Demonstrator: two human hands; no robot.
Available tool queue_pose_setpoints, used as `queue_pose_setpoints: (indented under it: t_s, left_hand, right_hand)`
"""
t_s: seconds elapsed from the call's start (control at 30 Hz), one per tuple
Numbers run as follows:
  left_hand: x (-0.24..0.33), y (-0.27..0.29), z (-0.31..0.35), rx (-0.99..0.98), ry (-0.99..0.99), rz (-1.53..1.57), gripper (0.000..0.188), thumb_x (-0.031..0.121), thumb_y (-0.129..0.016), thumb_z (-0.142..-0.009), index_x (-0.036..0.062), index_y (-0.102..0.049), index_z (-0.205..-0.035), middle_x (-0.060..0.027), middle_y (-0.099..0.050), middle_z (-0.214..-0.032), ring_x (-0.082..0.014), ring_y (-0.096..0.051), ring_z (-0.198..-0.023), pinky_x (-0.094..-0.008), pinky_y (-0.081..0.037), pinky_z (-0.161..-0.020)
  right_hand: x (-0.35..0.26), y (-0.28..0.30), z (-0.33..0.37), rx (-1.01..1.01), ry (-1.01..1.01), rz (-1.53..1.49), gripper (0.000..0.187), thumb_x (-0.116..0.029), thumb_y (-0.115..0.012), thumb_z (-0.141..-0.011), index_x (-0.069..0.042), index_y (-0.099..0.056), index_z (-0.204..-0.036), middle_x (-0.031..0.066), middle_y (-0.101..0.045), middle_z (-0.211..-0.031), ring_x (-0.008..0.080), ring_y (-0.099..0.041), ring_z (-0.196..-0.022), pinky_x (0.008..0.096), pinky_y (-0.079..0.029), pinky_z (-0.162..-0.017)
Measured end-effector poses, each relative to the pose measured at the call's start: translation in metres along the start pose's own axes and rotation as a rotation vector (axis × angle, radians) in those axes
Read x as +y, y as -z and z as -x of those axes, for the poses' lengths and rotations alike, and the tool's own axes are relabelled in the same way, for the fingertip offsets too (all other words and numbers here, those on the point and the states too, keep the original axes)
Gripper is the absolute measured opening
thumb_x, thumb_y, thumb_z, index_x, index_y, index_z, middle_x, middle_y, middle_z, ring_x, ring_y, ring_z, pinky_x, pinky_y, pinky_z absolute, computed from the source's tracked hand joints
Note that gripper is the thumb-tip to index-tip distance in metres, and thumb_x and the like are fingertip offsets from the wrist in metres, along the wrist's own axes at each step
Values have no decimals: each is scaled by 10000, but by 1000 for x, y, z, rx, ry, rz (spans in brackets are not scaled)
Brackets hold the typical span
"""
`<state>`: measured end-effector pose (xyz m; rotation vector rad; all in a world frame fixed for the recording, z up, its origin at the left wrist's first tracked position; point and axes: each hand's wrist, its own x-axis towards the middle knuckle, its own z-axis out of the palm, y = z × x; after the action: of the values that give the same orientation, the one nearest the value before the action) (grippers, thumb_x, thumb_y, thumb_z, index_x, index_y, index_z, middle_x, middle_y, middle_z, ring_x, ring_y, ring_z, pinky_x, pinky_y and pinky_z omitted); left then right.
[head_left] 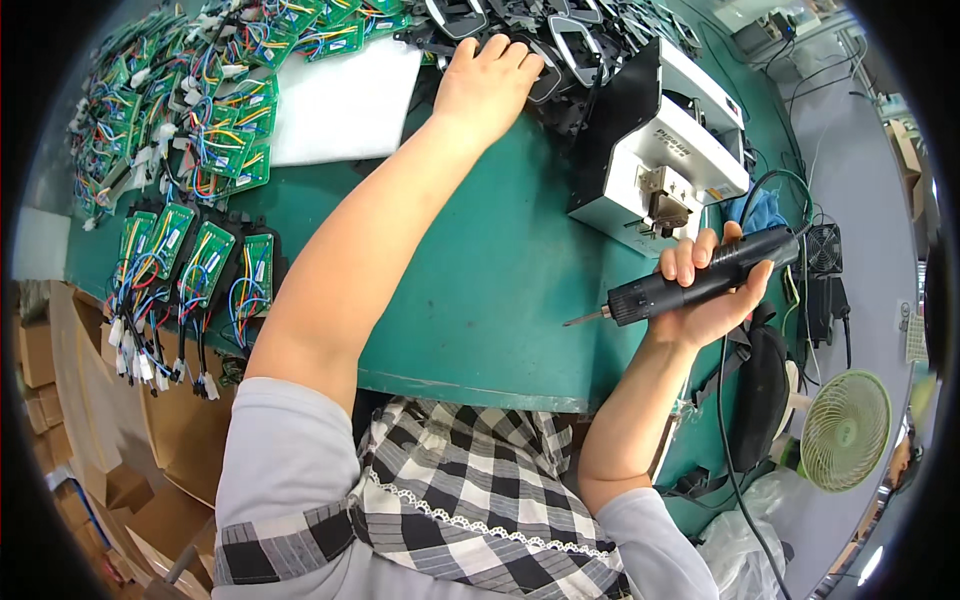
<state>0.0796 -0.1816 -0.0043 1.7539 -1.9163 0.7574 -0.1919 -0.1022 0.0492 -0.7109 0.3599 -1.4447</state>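
Note:
My left hand (488, 88) reaches to the far side of the bench, its fingers curled down over a black plastic part in a heap of black plastic frames (575, 50); the fingertips are partly hidden. In my right hand (705, 290) lies a black corded electric screwdriver (690, 281), its bit pointing left above the green mat. Just beyond that hand stands a white and black screw feeder (665, 150), with a metal outlet on its near face.
Many green circuit boards (225, 130) with coloured wires are heaped at the far left beside a white foam sheet (345, 105). Several wired boards on black holders (205, 262) lie at the left edge. A green fan (845, 430) stands right. The screwdriver cable (728, 440) hangs near my right arm.

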Motion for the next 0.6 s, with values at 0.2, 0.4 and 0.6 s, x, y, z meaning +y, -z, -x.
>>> queue_pose_setpoints:
  t_s: [0.2, 0.4, 0.6]
  left_hand:
    - [9, 38, 26, -33, -278, 252, 156, 129, -622, -726, 105, -552, -863, -30, -526, -757, -191, -584, -674, -342, -434, -605]
    - [1, 96, 48, -374, -204, 463, 348, 191, -674, -777, 82, -601, -1099, -80, -602, -969, -245, -594, -910, -371, -466, -785]
    - [-122, 99, 7, -340, -25, 106, 499, 138, -699, -727, 106, -582, -1211, -95, -608, -1169, -302, -576, -1079, -395, -480, -893]
  right_hand:
    - [-6, -2, 5, 1, 19, 5, 533, -524, -393, -961, -71, -530, -1206, 97, -502, -686, 188, -463, -499, 331, -387, -490]
    - [0, -3, 4, 43, 20, 83, 512, -512, -392, -965, -69, -519, -1187, 97, -497, -689, 185, -474, -498, 336, -403, -485]
    - [-7, 0, 3, 68, 27, 63, 505, -515, -433, -949, -74, -512, -1182, 89, -487, -685, 180, -463, -492, 330, -397, -482]
